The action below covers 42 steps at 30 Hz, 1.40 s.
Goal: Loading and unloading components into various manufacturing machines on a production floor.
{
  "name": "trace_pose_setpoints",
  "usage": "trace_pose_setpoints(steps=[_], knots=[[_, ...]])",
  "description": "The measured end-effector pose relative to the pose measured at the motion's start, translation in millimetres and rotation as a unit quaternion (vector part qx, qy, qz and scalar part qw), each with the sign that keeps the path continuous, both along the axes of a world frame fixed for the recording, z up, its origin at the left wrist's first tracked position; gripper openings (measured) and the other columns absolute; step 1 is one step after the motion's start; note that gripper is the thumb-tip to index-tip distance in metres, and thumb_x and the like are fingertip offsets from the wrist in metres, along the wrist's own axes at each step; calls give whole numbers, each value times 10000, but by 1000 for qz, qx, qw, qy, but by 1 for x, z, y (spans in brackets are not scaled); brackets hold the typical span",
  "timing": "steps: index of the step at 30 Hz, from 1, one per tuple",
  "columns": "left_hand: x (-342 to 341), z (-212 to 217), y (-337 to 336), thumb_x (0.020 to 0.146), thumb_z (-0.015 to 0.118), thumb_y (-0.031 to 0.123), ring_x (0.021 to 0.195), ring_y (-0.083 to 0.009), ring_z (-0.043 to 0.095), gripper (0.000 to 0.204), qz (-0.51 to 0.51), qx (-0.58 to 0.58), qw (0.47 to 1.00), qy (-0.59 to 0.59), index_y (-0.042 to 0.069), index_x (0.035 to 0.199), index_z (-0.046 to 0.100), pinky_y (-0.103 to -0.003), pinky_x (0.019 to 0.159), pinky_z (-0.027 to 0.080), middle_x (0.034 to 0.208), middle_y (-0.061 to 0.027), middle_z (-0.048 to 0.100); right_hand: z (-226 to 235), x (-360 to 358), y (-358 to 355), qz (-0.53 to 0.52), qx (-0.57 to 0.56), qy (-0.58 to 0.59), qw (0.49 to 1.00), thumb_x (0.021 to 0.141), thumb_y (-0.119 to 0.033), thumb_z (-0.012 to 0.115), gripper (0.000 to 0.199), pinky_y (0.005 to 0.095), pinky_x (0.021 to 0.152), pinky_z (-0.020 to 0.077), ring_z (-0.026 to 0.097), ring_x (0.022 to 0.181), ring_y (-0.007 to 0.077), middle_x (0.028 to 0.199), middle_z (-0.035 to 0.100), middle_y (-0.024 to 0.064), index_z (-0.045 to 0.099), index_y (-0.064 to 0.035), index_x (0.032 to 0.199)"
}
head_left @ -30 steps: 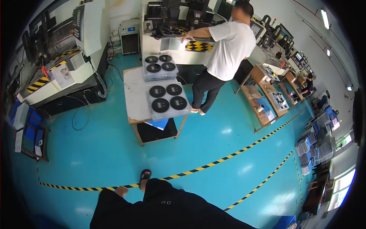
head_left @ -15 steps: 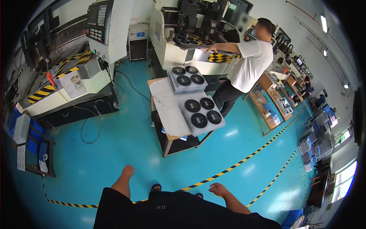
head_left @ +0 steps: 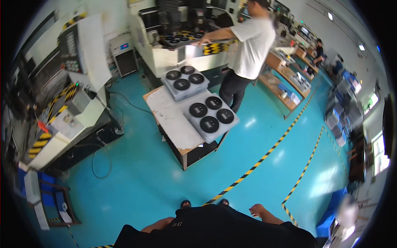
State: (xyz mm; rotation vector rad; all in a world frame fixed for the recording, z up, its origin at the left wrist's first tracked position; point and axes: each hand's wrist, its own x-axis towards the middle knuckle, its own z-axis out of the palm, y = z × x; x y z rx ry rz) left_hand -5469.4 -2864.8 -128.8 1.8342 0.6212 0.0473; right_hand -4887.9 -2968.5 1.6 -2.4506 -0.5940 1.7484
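"Fingers?"
"Right hand [head_left: 257,210] shows nothing held; cannot tell if its fingers are apart. Left hand, visible half a second ago, is now hidden."
"Result?"
"No visible contact with the trays [head_left: 211,113], ahead on the table [head_left: 171,118]."
"Other differences?"
"A person [head_left: 346,211] appears, lower right."

Bare right hand [head_left: 257,209]: raised out in front of the body, fingers loosely bent.
Bare right forearm [head_left: 271,218]: behind that hand, running back to a black cloth sleeve [head_left: 289,230].
Bare left forearm [head_left: 158,225]: well to the right hand's left, slanting inward across the body.
Left hand: hidden behind the black shirt front [head_left: 215,225], left of the right hand.
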Motion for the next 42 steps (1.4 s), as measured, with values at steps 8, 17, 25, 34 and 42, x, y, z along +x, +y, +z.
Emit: trace_pose_setpoints(steps=[8,17,25,34,42], knots=[[66,57,250,861,570,264,647,-251,588,222,93,-19,915,391,76,847,686,-445,531,478,758,-97,624,-34,56,-77,75,40,34,996,852,-273,662,254,347,643,567,671,753,194,830,674,116,694,-24,893],[513,105,232,866,609,277,714,-185,584,277,123,-108,954,253,63,1034,662,-347,603,491,833,-58,630,-112,331,-162,-273,25,108,956,879,-347,666,359,330,453,498,598,524,183,680,630,95,639,-12,752],[810,134,196,927,624,343,1110,-224,601,482,-152,-151,952,220,25,1287,584,-361,930,480,1168,-116,658,14,556,-81,-443,265,-30,856,829,-285,725,303,352,583,555,641,611,195,718,659,71,607,-10,781],[1026,24,355,864,627,454,773,-276,644,479,-216,-11,890,401,30,1078,692,-432,644,517,906,-140,677,-52,737,-126,-280,-7,-8,960,814,-214,696,229,348,575,576,688,617,219,715,695,121,681,13,845],[1429,106,440,920,612,358,893,-145,593,379,-112,-19,979,170,103,1200,624,-348,782,496,1036,-48,662,3,881,-52,-465,-15,15,885,786,-112,717,252,390,596,590,693,683,284,814,681,158,625,61,943]])
